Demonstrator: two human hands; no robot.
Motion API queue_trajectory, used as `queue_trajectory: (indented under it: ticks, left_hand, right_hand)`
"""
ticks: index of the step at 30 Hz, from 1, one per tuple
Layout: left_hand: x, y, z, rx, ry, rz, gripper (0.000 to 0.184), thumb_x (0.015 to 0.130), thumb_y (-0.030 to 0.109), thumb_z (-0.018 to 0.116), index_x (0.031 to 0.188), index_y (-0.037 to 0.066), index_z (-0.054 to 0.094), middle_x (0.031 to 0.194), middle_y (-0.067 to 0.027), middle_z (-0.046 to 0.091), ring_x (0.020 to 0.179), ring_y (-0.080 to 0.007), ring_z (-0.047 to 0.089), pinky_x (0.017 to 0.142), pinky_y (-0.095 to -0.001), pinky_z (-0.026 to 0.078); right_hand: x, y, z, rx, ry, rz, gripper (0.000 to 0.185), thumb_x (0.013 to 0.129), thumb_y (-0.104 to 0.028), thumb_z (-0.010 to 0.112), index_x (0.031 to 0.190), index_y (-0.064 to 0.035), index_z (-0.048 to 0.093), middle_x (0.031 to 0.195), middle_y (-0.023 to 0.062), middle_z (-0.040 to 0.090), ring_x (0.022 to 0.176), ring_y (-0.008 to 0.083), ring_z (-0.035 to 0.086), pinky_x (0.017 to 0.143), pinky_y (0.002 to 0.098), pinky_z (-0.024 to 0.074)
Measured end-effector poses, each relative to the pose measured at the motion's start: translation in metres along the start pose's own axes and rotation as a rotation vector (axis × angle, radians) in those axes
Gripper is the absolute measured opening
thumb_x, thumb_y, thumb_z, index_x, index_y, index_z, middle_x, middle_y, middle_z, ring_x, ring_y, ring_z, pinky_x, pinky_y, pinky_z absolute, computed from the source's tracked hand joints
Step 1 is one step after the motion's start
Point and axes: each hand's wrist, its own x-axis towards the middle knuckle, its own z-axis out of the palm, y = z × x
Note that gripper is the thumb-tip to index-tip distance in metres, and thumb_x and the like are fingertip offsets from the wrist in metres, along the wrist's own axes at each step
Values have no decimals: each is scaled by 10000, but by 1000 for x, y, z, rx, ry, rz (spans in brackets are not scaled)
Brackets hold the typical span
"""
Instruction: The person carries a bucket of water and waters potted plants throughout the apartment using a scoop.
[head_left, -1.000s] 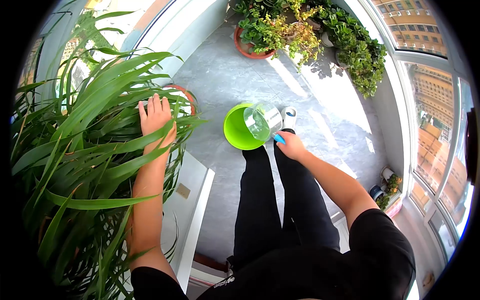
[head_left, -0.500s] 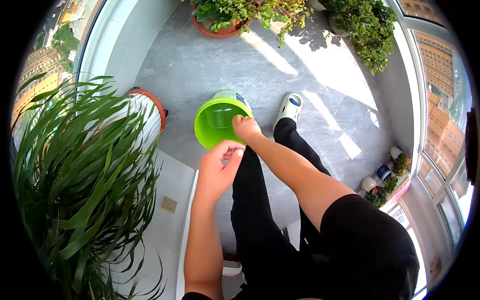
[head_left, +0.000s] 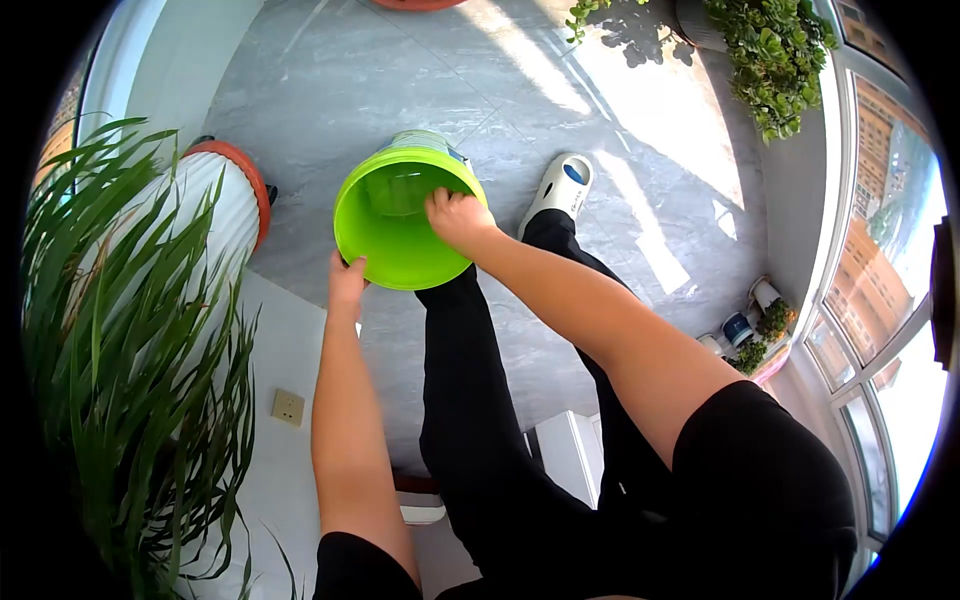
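Observation:
A lime-green bucket (head_left: 390, 240) is tilted so that its open mouth faces me, with a printed label on its outer side. Its inside shows bare green walls and a paler patch toward the bottom. My right hand (head_left: 460, 220) is closed over the right part of the rim, fingers curled inside the mouth. At the lower left of the rim, my left hand (head_left: 347, 280) grips with the thumb at the edge; its other fingers are mostly hidden behind the bucket.
To the left, a long-leaved plant (head_left: 130, 380) spreads beside a white pot with an orange rim (head_left: 265, 200). A leafy potted plant (head_left: 770, 70) stands at upper right, and small pots (head_left: 738, 328) line the right wall. My white clog (head_left: 560, 188) is right of the bucket.
My left hand has moved from in front of the bucket to its lower-left rim and taken hold. The bucket appears larger and further left; the whole view has shifted.

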Motion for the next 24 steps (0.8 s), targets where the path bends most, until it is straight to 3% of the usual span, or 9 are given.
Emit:
queue_trajectory:
  ticks: [2,4,7,10,14,16,17,19,24]
  left_hand:
    - [-2,23,33,-135,-41,-120,436,910,50,649,1310,-17,489,1209,-162,608,1005,-227,662,892,-343,552]
    - [-30,49,34,62,13,51,307,884,56,651,1151,-7,511,1045,-117,629,834,-199,663,767,-336,554]
    - [-58,100,71,349,4,204,288,855,74,681,1072,2,505,952,-111,644,809,-205,660,750,-344,533]
    - [-60,130,109,383,58,294,306,824,88,709,1021,10,489,879,-114,641,788,-222,652,734,-364,522]
    - [-52,151,143,343,41,302,321,808,82,715,1019,10,484,874,-133,640,778,-247,650,758,-392,523]
    - [-49,155,155,328,46,343,320,835,71,699,1050,15,469,883,-116,628,790,-214,646,689,-367,525]
    - [-48,165,163,340,27,360,320,835,71,699,1050,15,469,883,-116,628,790,-214,646,689,-367,525]
    - [-50,168,167,41,-30,219,314,882,63,660,1099,14,438,957,-115,601,824,-195,642,666,-354,567]
    - [-61,193,174,54,-51,168,310,917,61,619,1140,12,409,1132,-147,531,938,-226,637,728,-396,629]
  right_hand:
    - [-10,30,-12,-4,68,10,229,852,-188,633,1027,-42,639,884,111,613,718,229,679,549,344,544]
    - [-22,41,-26,56,5,23,269,872,-188,625,1098,-42,621,951,114,618,744,242,683,576,358,563]
    - [-28,60,-46,79,95,-5,306,886,-174,617,1157,-34,592,1015,109,615,789,257,692,610,367,574]
    - [-26,81,-43,62,88,43,338,894,-164,613,1207,-41,575,1047,108,615,839,269,704,643,382,585]
    - [-13,102,-47,218,-122,188,355,911,-150,595,1247,-39,570,1088,128,633,902,284,724,681,406,600]
    - [-13,108,-55,452,-272,280,346,896,-127,603,1230,-37,599,1158,161,672,971,311,729,756,426,606]
    - [-14,118,-61,456,-259,305,346,896,-127,603,1230,-37,599,1158,161,672,971,311,729,756,426,606]
    - [-15,126,-63,614,-306,271,323,862,-138,623,1171,-55,666,1167,191,708,1016,341,720,841,449,591]
    - [-33,163,-85,960,-194,267,358,828,-213,657,1160,-95,720,1079,196,734,1010,376,703,888,472,561]
